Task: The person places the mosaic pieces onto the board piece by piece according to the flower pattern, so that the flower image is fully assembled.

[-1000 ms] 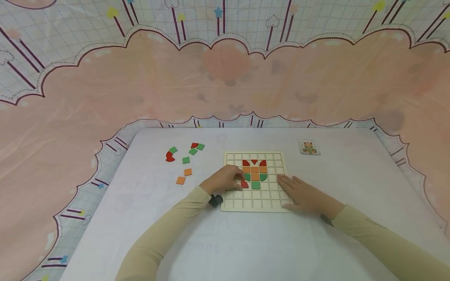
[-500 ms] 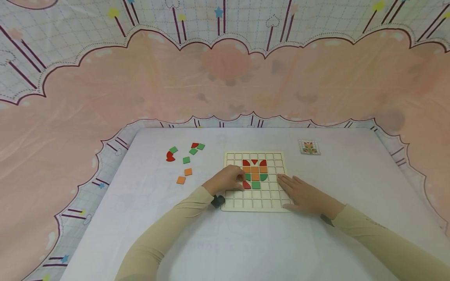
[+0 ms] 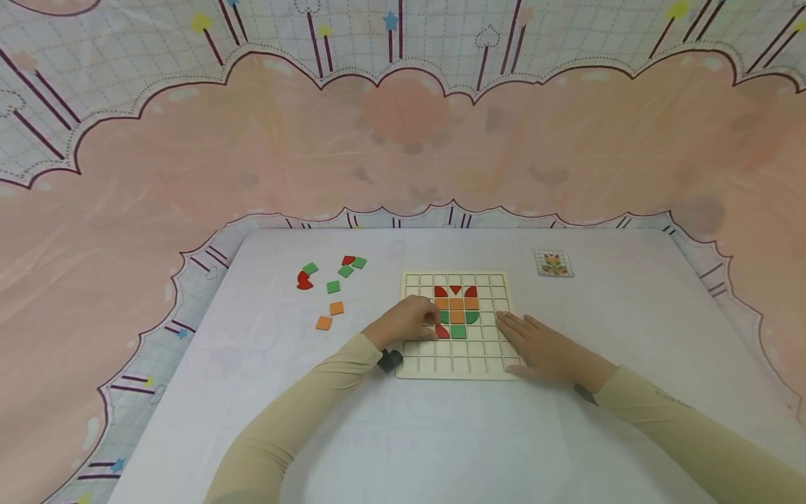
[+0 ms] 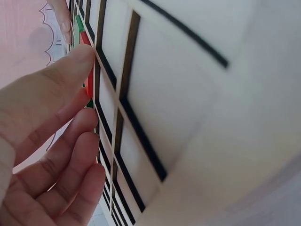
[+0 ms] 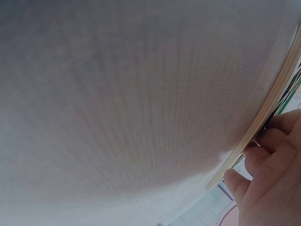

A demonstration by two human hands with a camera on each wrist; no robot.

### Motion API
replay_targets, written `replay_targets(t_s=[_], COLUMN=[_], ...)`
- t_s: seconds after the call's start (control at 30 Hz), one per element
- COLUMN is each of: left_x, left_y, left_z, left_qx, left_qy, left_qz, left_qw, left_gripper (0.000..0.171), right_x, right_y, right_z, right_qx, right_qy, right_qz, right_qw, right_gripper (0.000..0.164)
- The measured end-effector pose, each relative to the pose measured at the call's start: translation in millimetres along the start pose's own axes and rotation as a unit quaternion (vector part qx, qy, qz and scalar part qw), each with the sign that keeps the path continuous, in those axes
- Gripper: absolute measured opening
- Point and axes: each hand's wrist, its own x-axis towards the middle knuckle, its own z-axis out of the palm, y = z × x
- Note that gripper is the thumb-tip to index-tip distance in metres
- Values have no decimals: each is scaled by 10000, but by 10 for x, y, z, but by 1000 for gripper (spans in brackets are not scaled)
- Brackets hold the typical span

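My left hand [image 3: 406, 322] pinches a red petal-shaped tile [image 3: 443, 332] between thumb and finger at the wooden grid board [image 3: 469, 366]. The tile sits in the cell left of a green square tile [image 3: 458, 332]. In the left wrist view the thumb presses along the edge of the red tile [image 4: 89, 84], with the other fingers loosely bent beside the board. Several orange, green and red tiles above it form a tulip-like shape. My right hand [image 3: 544, 350] rests on the board's right edge, fingers mostly straight; the right wrist view shows its fingertips over the board's wooden side.
Left of the board lie loose tiles: orange squares [image 3: 324, 323], several green squares [image 3: 333, 287] and red curved pieces [image 3: 304, 281]. A small pattern card [image 3: 554, 264] lies at the back right. Everything stands on a white table [image 3: 378, 434] before a patterned cloth backdrop.
My left hand has shifted slightly right, bringing the red tile up beside the green square. My right hand has stayed on the board's edge.
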Motion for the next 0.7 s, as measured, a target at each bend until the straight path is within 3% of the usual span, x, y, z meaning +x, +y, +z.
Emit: replay_targets(t_s=[0.7], left_x=[1], left_y=[-31], left_z=[2], left_qx=[-23], left_qy=[-30], left_qz=[98], left_qw=[9999], left_gripper=[18], right_x=[-4], right_y=[-4], right_z=[-17], right_qx=[-12], right_qy=[-43], right_qz=[-1], right_qw=[10000], right_gripper=[81])
